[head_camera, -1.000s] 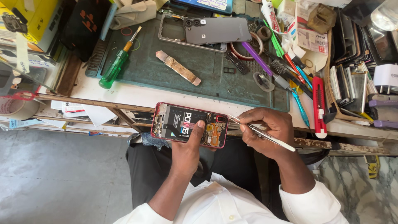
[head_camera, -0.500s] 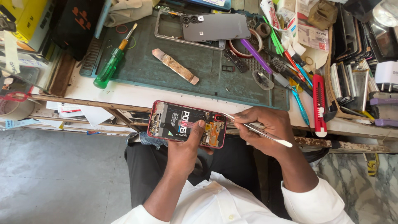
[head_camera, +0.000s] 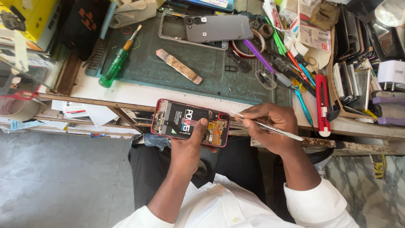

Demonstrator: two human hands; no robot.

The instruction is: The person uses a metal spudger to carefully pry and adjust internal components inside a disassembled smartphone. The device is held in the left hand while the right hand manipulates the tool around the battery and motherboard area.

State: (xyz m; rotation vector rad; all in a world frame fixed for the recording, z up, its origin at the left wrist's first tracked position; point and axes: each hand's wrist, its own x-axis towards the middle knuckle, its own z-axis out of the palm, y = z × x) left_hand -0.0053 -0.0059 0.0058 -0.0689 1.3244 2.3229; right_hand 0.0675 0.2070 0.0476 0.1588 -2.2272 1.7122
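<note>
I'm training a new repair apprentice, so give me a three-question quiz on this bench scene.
1. True or false: the left hand holds the opened phone over the lap.
2. Which tool does the right hand hold? A) tweezers B) screwdriver C) utility knife
3. What colour is the handle of the screwdriver on the mat?

Key:
1. True
2. A, tweezers, tips pointing toward the phone's right end
3. Green

Both forearms reach forward; the left hand [head_camera: 187, 147] cups upward with thumb pressed flat, and the right hand [head_camera: 270, 126] pinches, fingers curled.
</note>
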